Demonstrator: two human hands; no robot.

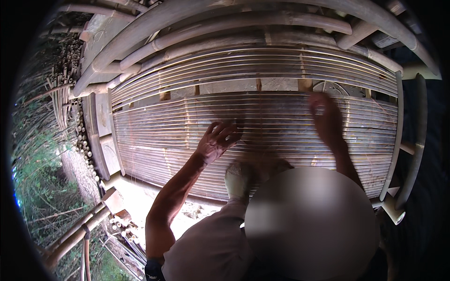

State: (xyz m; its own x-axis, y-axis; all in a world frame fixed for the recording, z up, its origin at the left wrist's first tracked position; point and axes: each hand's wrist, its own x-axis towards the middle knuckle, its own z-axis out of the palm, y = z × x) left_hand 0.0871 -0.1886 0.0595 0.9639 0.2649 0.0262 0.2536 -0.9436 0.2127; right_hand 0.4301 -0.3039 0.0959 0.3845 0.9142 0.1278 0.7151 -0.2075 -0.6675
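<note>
Across a low bamboo bed frame lies a wide panel of thin, parallel bamboo slats (290, 136). Just above its middle, my left hand (218, 143) reaches in with bent fingers held apart, and I make out nothing in its grasp. A thin thread-like line shows beside those fingertips. Farther to the right, my right hand (328, 119) is over the far part of the slats, smeared by motion. Its thumb and forefinger seem to curl toward each other; whether they hold anything is unclear. My shod foot (236, 180) rests on the panel's near side.
Thick bamboo rails (234, 23) curve along the far side. Another bamboo post (417, 136) stands at the right. Stacked cut bamboo poles (84, 145) lie to the left, beside green foliage (37, 173). A large round blurred patch hides the lower right.
</note>
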